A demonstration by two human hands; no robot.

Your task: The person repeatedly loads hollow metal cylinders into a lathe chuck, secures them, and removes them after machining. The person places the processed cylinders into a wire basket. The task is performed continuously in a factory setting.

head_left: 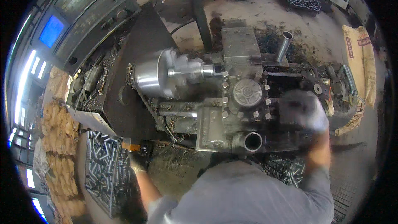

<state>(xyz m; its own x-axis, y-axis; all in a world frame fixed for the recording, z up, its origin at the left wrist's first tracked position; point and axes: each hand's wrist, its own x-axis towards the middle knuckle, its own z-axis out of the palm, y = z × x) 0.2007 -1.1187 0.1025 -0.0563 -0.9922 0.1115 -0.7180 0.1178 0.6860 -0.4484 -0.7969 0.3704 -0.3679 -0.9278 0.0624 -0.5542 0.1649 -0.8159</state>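
Note:
A metal lathe lies before me. Its steel chuck [150, 74] has smeared jaws, and a short bright metal workpiece [207, 70] sticks out of them to the right. Right of it stands the square tool post [247, 92], with bolts round its edge. My right hand [311, 114], in a pale glove, is blurred beside the dark carriage parts right of the tool post; its fingers do not show clearly. My left hand [139, 160], in a glove with a pale cuff, is low at the left by an orange-brown block [131, 145]. Its fingers are hidden in shadow.
A bin of metal tubes [101, 170] stands below left, and more metal pieces [286, 170] lie below right. An upright tube [285, 46] stands behind the tool post. A control cabinet [83, 16] rises at far left. Sacks [360, 66] lie at right.

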